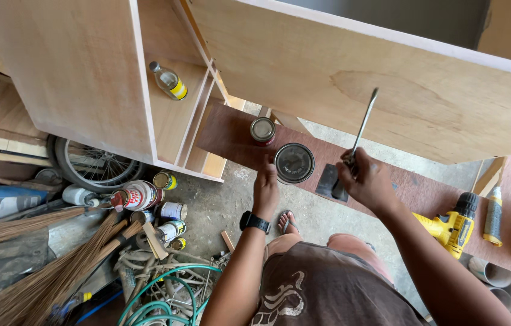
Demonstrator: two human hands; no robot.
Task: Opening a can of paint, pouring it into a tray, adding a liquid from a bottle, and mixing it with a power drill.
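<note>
Right fingers: clenched round the dark handle of a screwdriver (361,130), its metal shaft pointing up and away over the plywood panel (388,78).
Right hand (365,181): held above the reddish board (231,136), just right of the tin.
Left fingers: pressed against the near side of a round tin (294,163) with a dark lid; whether they wrap it or only steady it, I cannot tell.
Left hand (266,188): wrist wears a black watch (255,221).
Tin: stands on the reddish board, between the two hands.
Small can (263,130): on the same board, just beyond the tin, apart from it.
Dark flat scraper (328,181): lies on the board under the right hand.
Yellow drill (451,226): further right on the board, well apart from the hands.
Bottle (169,81): lies on a shelf of the plywood cabinet, upper left.
Floor: cans, brooms (44,265) and a green hose (159,296) at the left.
</note>
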